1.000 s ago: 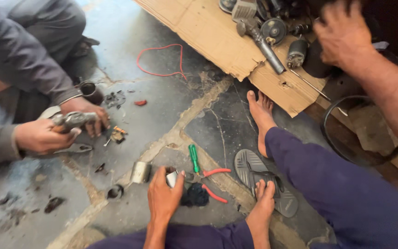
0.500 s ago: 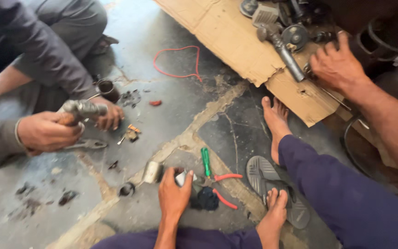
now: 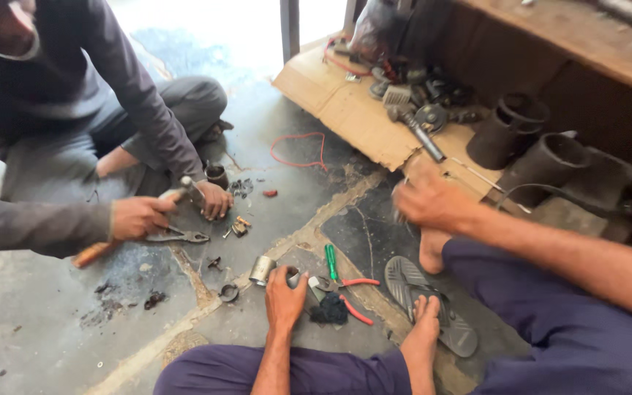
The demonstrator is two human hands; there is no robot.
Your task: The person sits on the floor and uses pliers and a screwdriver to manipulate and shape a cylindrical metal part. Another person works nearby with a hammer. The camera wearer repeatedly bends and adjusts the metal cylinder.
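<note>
My left hand (image 3: 285, 296) rests on the stone floor between my legs, its fingers curled over a small grey metal part (image 3: 295, 276). A short shiny metal cylinder (image 3: 261, 269) lies just left of it. Green-and-red-handled pliers (image 3: 339, 278) and a black rag (image 3: 328, 310) lie just right of it. My right hand (image 3: 424, 201) is blurred in the air above my right foot (image 3: 431, 252), in front of the cardboard sheet (image 3: 360, 117). Whether it holds anything is unclear.
A person sitting at the left holds a wooden-handled hammer (image 3: 96, 252) and a metal piece over pliers (image 3: 177, 235) and scattered small parts. An angle grinder (image 3: 415, 124) and metal parts lie on the cardboard. Two dark pipes (image 3: 521, 128) stand by a wooden bench. A red wire loop (image 3: 298, 150) and a sandal (image 3: 433, 307) lie on the floor.
My right hand has drawn back from the tools on the cardboard toward my foot. The view has tilted up. The other person's hands have shifted with the hammer. My left hand stays put.
</note>
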